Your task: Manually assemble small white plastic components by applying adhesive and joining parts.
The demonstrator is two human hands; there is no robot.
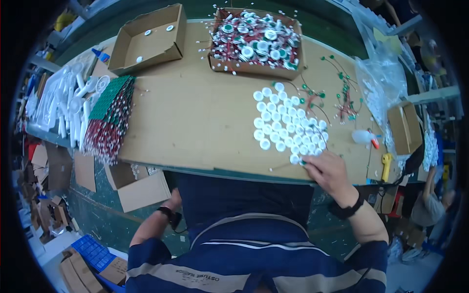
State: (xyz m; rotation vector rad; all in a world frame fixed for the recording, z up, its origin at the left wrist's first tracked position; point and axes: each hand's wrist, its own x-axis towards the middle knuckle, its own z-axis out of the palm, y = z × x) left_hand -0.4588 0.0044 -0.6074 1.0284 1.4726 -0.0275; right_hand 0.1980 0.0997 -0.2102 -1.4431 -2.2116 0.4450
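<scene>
At the table's front edge on the right, my right hand [330,171] has thumb and fingertips closed on a small green circuit board [304,162]. A thin wire runs left from it, ending in a white plug [271,169]. Beside those fingertips lies a white round cap [294,159], the nearest of a cluster of white round caps [276,116] spread beyond the hand. Down by my lap, below the table edge, is my left hand [175,198]. Its fingers are mostly hidden, so I cannot make out whether it holds anything.
A cardboard box [254,70] at the back overflows with wired white discs. Left of it, another box [119,62] holds a few discs. Wired green boards [111,100] lie at left; loose ones [348,93] at right. A glue bottle [362,136] and yellow tool [386,167] lie right.
</scene>
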